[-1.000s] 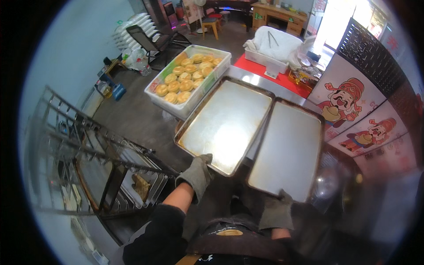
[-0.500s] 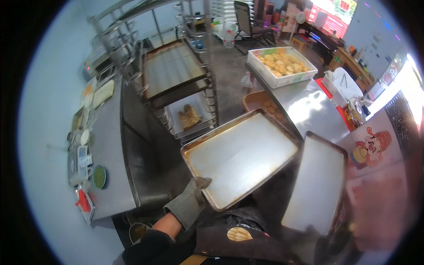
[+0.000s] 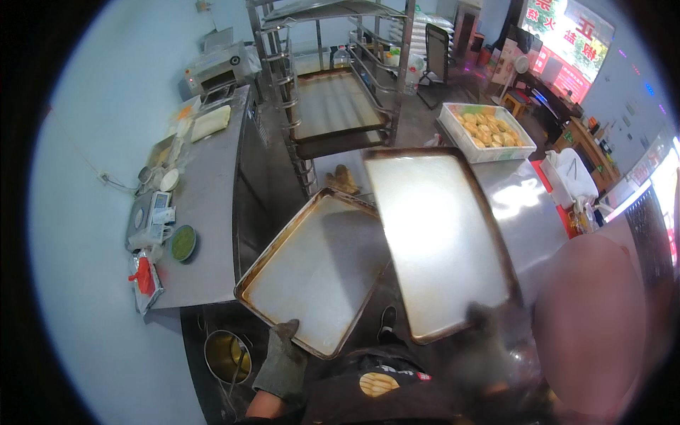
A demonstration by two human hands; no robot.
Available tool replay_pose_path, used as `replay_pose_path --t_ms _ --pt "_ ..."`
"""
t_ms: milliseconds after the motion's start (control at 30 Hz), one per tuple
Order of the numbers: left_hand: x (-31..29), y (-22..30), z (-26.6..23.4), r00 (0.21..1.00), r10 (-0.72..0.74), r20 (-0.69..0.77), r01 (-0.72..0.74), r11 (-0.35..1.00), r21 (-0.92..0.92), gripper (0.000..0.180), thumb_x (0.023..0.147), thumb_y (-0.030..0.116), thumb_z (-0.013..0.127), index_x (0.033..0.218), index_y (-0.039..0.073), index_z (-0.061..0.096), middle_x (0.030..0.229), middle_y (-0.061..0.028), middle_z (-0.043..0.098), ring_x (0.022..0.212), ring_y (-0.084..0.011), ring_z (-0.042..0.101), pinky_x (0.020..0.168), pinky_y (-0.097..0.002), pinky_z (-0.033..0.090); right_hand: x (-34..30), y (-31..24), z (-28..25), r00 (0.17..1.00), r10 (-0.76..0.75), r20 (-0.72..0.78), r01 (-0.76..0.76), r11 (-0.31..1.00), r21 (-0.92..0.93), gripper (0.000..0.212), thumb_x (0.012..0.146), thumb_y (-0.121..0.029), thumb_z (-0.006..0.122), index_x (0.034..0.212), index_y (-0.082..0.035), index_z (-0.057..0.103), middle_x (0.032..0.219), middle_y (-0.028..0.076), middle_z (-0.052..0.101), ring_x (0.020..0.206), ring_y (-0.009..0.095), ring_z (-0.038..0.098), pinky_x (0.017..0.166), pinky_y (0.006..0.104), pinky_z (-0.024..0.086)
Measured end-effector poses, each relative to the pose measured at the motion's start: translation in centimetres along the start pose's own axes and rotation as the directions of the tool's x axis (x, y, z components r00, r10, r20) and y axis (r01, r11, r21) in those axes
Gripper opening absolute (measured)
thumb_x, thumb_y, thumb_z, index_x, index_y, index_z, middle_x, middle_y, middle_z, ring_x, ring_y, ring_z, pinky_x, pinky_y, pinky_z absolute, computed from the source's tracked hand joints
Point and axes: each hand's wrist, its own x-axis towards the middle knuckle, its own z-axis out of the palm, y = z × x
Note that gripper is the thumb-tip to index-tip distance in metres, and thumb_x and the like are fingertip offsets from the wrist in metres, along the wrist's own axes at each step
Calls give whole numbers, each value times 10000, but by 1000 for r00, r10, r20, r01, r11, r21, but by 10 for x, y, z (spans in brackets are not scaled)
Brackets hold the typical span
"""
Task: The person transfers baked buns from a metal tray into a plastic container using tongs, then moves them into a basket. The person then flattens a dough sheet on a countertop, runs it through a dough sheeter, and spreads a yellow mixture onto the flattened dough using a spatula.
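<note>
My left hand (image 3: 280,361), in a grey work glove, grips the near edge of an empty metal baking tray (image 3: 319,262) with browned rims, thumb over the edge. A second empty baking tray (image 3: 443,234) hangs to the right, its left edge overlapping the first tray. At this tray's near right corner is my right hand (image 3: 489,329), dark-gloved and blurred, closed on the rim; its fingers barely show. Ahead stands a metal rack (image 3: 400,78) with another tray (image 3: 336,106) slid onto its rails. A brown oven mitt (image 3: 342,180) lies low in the rack.
On the right, a steel table (image 3: 506,188) carries a white crate (image 3: 489,150) of golden baked rounds. Along the left runs a counter (image 3: 205,177) with a bowl of green stuff (image 3: 184,243) and a scale. A metal pot (image 3: 228,356) stands below the counter's near end.
The left tray has moved left and tilted. The right tray has swung up and left, now overlapping it. My view has turned so the rack sits farther right.
</note>
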Motion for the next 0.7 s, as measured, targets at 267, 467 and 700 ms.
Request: replay_pose_path --t_ms 267,467,700 --pt "-30 -32 2 922 385 -39 -356 882 308 410 1025 281 566 1211 -81 523 1206 -178 588 1100 -302 612 1004 -488 513 66 -50 32 931 -351 103 366 886 -284 214 1021 -249 527 1100 -67 609 1125 119 486 1008 207 469 872 347 449" --pt "-24 -39 -31 756 515 404 -571 219 791 523 870 163 714 1277 -112 536 1166 -266 603 1095 -419 601 967 -513 494 83 -69 44 898 -421 126 434 802 -410 238 1019 -253 529 1126 -59 618 1171 128 489 1048 214 469 900 353 449" --pt "-41 -16 -9 573 554 604 -616 -195 763 545 816 76 738 1281 -118 531 1157 -280 594 1084 -446 596 949 -518 489 101 -86 46 889 -447 97 428 740 -518 269 1017 -257 530 1156 -50 629 1224 139 493 1095 223 469 932 359 449"
